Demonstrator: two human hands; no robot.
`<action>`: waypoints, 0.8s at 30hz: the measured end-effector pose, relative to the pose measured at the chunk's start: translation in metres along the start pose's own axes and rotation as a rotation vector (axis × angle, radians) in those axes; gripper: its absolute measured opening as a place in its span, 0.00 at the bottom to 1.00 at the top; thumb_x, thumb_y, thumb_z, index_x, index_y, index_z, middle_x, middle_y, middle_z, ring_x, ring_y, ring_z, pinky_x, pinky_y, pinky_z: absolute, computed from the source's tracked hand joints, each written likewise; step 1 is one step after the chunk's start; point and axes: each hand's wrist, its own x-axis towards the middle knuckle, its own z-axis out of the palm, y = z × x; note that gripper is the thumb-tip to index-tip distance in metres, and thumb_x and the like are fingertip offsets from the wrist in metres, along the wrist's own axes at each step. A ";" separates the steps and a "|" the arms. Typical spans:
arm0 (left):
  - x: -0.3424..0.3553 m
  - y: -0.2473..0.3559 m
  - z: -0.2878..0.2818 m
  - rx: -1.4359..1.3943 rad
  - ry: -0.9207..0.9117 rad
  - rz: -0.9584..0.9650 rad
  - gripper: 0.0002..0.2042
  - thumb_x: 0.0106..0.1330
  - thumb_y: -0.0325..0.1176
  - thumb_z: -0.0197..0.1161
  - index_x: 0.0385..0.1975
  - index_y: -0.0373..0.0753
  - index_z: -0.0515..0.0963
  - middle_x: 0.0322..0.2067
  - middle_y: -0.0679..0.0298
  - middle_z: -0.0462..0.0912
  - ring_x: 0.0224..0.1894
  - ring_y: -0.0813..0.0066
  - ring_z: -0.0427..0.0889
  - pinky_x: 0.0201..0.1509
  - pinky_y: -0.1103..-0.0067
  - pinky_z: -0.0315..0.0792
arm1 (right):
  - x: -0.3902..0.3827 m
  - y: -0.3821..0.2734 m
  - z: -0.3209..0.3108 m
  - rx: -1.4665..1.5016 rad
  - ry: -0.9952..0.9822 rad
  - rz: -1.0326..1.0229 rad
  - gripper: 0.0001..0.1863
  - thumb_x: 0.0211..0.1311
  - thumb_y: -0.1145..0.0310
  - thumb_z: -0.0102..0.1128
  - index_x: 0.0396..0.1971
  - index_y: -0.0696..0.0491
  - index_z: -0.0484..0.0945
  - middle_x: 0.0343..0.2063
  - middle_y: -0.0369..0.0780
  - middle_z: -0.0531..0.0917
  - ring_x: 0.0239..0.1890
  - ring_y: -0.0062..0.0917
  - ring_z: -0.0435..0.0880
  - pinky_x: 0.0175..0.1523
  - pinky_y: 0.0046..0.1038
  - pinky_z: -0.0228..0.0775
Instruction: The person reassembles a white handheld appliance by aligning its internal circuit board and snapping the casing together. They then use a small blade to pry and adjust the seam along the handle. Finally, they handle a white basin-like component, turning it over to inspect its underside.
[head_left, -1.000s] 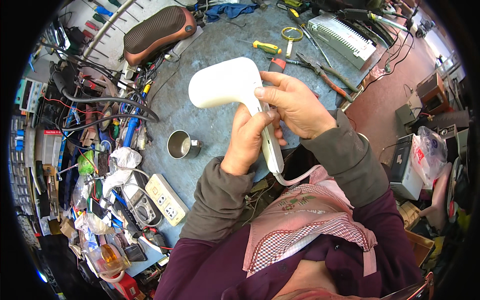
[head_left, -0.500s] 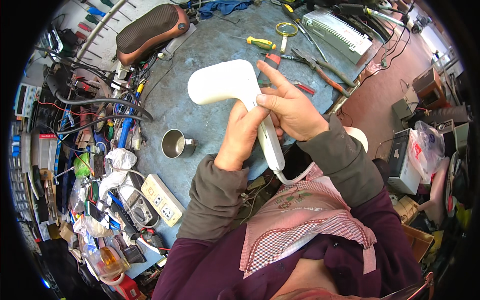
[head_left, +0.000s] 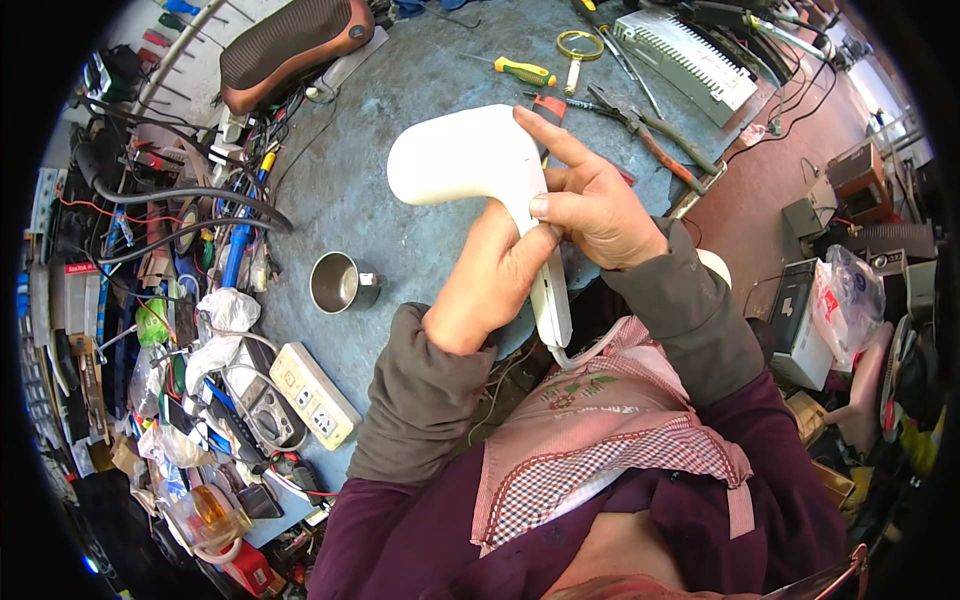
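A white hair dryer (head_left: 455, 157) is held above the workbench, its rounded barrel to the left and its handle slanting down toward me. My left hand (head_left: 490, 272) wraps the handle from the left, thumb across its front. From the right, my right hand (head_left: 598, 205) grips the upper handle with its thumb pressed on the edge; its index finger stretches up along the back of the barrel. A grey cord leaves the handle's lower end by the checked apron (head_left: 600, 470). The fingers behind the handle are hidden.
A metal cup (head_left: 340, 284) stands left of my hands on the blue-grey workbench (head_left: 400, 75). Beyond lie a screwdriver (head_left: 525, 71), a magnifying glass (head_left: 578, 47) and pliers (head_left: 655, 140). A power strip (head_left: 315, 395), a multimeter (head_left: 262, 400) and tangled cables crowd the left side.
The hair dryer and both hands have shifted slightly right relative to the view. My left thumb sits a little farther right across the handle. Both hands keep their hold.
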 end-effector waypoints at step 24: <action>0.001 0.009 -0.010 -0.166 -0.057 -0.123 0.23 0.85 0.46 0.60 0.64 0.32 0.72 0.49 0.63 0.83 0.49 0.77 0.82 0.51 0.77 0.79 | -0.015 -0.008 0.013 -0.159 0.157 -0.150 0.24 0.79 0.69 0.63 0.69 0.63 0.78 0.52 0.39 0.89 0.49 0.18 0.87 0.54 0.24 0.80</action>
